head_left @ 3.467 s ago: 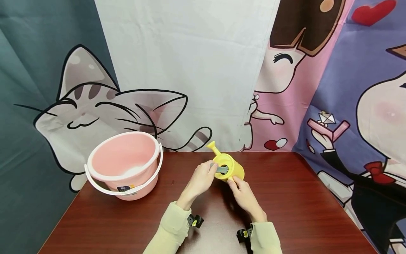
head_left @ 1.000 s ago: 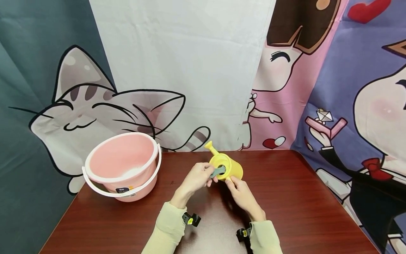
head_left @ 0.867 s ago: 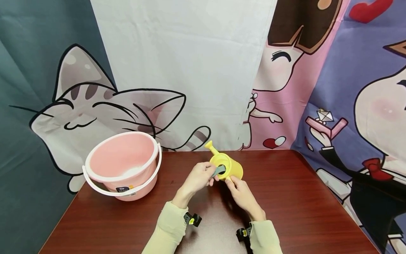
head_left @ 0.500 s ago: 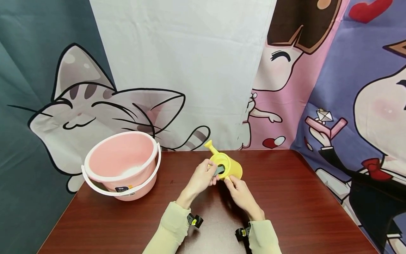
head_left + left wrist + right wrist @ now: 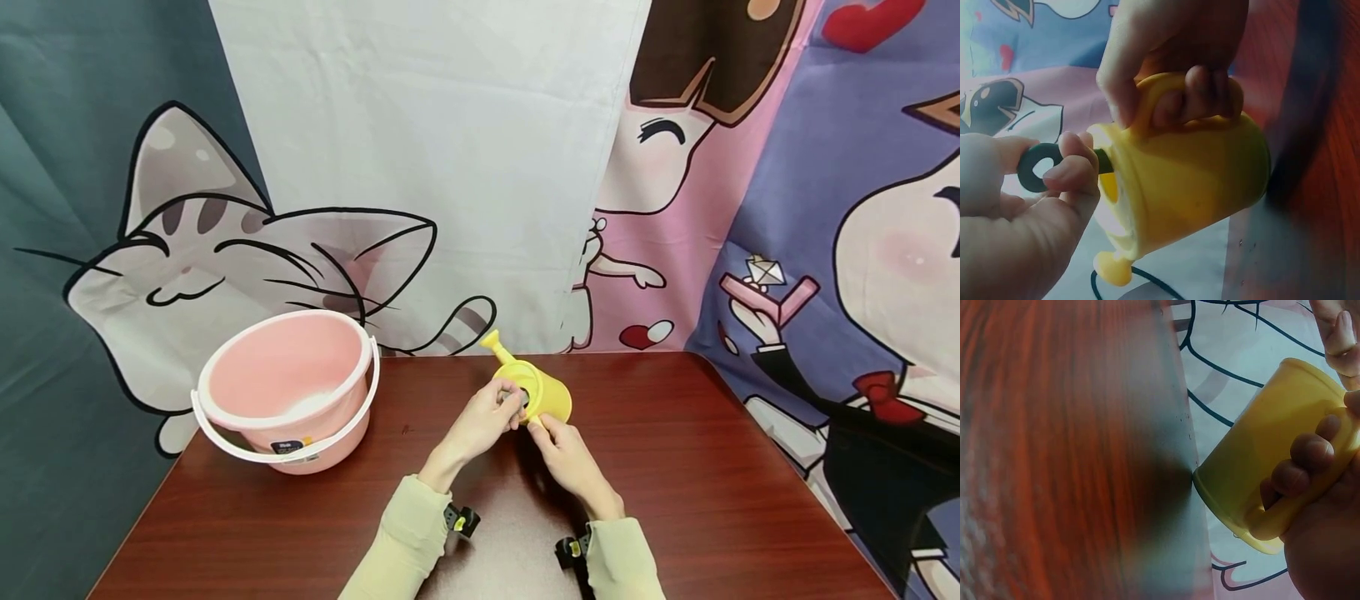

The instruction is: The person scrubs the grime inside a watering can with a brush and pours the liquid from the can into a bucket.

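Note:
A yellow toy watering can [image 5: 551,396] is held tilted above the table, its round mouth facing left and its spout pointing up and away. My right hand [image 5: 570,462] grips the can's handle [image 5: 1154,100], fingers curled through the loop. At the mouth, my left hand [image 5: 476,425] pinches a grey-green toy tool by its ring-shaped handle end [image 5: 1029,167], which has a teardrop hole. The tool's shaft [image 5: 1105,161] passes into the can's mouth. Its far end is hidden inside.
A pink bucket [image 5: 277,433] with a white handle [image 5: 255,456] stands on the left of the brown wooden table [image 5: 720,492]. A cartoon-printed cloth [image 5: 450,125] hangs right behind the table's back edge.
My left hand has moved right towards the can, and the tool has slid deeper into the mouth; its toothed-looking end showed there earlier. My right hand and the can have barely moved.

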The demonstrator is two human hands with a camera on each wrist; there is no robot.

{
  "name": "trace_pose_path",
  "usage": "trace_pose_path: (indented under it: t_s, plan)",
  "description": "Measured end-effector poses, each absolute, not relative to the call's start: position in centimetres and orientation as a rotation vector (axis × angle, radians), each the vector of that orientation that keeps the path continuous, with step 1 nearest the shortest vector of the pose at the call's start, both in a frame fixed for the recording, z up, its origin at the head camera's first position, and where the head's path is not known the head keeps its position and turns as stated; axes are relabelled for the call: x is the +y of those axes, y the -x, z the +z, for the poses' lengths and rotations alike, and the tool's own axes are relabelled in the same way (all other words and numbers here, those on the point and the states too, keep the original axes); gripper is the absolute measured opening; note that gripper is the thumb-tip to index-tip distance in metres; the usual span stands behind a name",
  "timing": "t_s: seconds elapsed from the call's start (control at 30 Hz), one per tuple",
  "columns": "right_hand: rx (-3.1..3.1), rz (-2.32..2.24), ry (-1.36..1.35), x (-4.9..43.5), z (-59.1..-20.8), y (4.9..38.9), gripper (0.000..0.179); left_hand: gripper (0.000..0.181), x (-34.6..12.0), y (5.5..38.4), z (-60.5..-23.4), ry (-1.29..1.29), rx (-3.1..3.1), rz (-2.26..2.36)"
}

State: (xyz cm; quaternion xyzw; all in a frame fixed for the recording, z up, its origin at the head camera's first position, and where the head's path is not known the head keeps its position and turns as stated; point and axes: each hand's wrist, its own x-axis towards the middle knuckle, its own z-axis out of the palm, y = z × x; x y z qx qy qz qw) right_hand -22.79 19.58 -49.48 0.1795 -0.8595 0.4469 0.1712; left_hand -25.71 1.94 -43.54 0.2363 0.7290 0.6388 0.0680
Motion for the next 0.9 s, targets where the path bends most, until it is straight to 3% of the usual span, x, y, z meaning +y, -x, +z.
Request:
trace_pose_path:
  t_s: [0.37, 0.73, 0.9]
  plan:
    - [-2.437, 1.254, -0.487, 19.59, -49.57, 22.85, 0.031, 0.017, 1.67, 25.24, -42.88, -0.808, 2.598, 1.675]
    - [-2.434, 1.278, -0.493, 19.47, -49.44, 22.72, 0.032, 0.027, 1.82, 25.41, -43.10, -0.755, 2.320, 1.879]
    - [-2.434, 1.276, -0.491, 19.32, -49.37, 22.67, 0.032, 0.017, 1.97, 25.48, -43.33, -0.802, 2.474, 1.788]
